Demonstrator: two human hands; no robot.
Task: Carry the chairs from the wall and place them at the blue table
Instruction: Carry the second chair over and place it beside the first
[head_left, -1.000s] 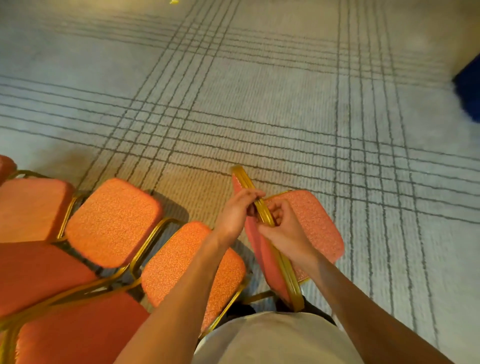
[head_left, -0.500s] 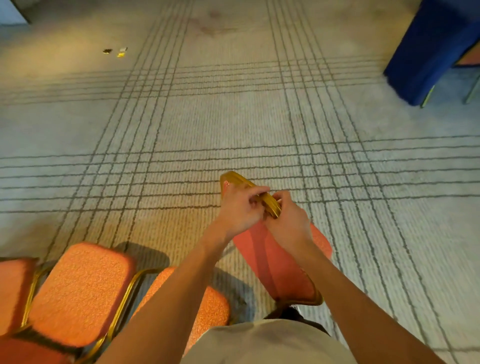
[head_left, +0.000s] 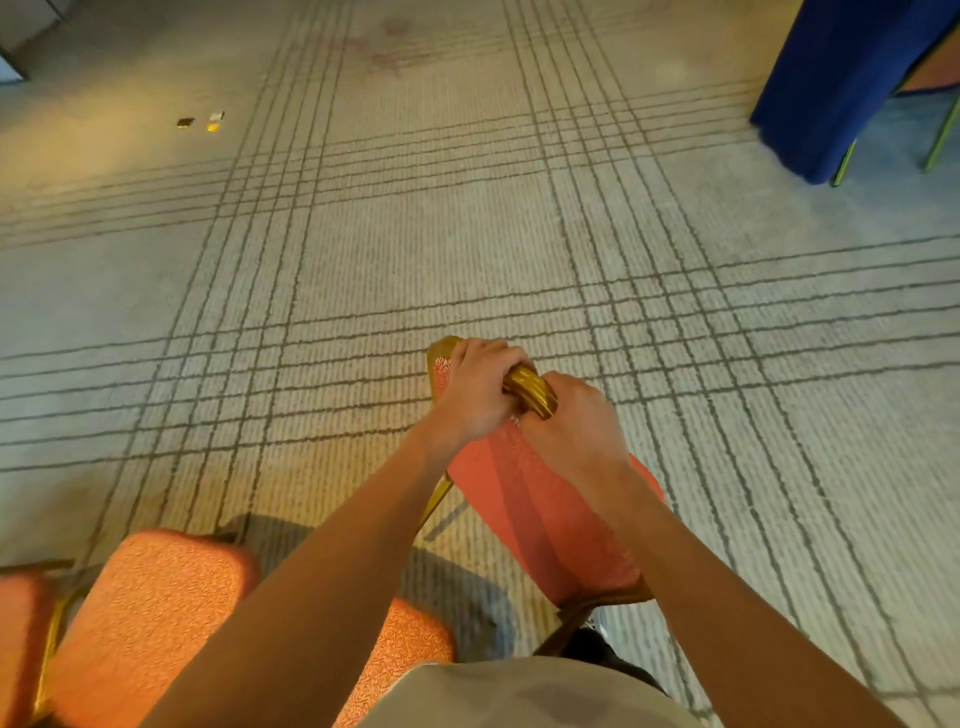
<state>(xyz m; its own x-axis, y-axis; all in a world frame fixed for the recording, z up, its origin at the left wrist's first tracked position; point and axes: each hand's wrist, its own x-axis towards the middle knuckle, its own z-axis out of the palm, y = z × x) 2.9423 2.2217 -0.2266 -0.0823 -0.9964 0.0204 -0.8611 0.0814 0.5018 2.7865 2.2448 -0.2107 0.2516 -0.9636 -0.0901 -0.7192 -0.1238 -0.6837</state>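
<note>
Chair (head_left: 545, 519) close in front of us, our left hand (head_left: 478, 395) and right hand (head_left: 576, 431) both curled round its gold top rail (head_left: 531, 391); blue table (head_left: 841, 78) well ahead, upper right; other chairs (head_left: 150, 613) lower left

The carried chair (head_left: 545, 514) lies partly under both forearms, its legs mostly out of sight. The right hand (head_left: 571, 431) tucks its fingertips out of view beneath the gold rail. The blue table (head_left: 841, 78) is cut off by the top and right edges, and it hides most of a chair behind it (head_left: 932, 75). The row of chairs (head_left: 145, 623) is cropped at the lower left. The scraps on the carpet (head_left: 200, 122) are too small to identify
</note>
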